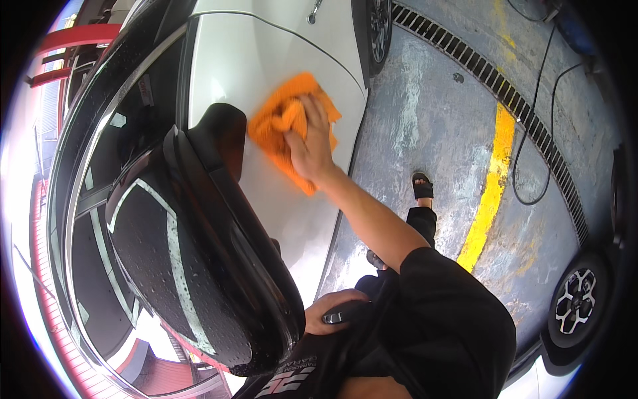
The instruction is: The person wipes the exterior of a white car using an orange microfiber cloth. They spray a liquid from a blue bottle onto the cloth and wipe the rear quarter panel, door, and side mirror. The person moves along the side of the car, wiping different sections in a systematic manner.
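My right hand (311, 142) presses an orange cloth (279, 124) against the light-coloured side panel (279, 219) of a car. The cloth is bunched under my fingers, its edges spread on the panel. Just left of it stands the car's black side mirror (199, 259), with water drops on its glossy housing. Close to my body at the lower middle, my left hand (329, 314) is closed around a dark object (349, 311) with a shiny metallic part; what it is cannot be told. The mirror hides part of the left arm.
A dark car window (149, 99) lies at the left. A car wheel (380, 35) is at the top. A slotted floor drain (463, 55), a yellow floor stripe (491, 184) and a looping black hose or cable (516, 189) cross the right side. Another car's wheel (575, 301) is at lower right.
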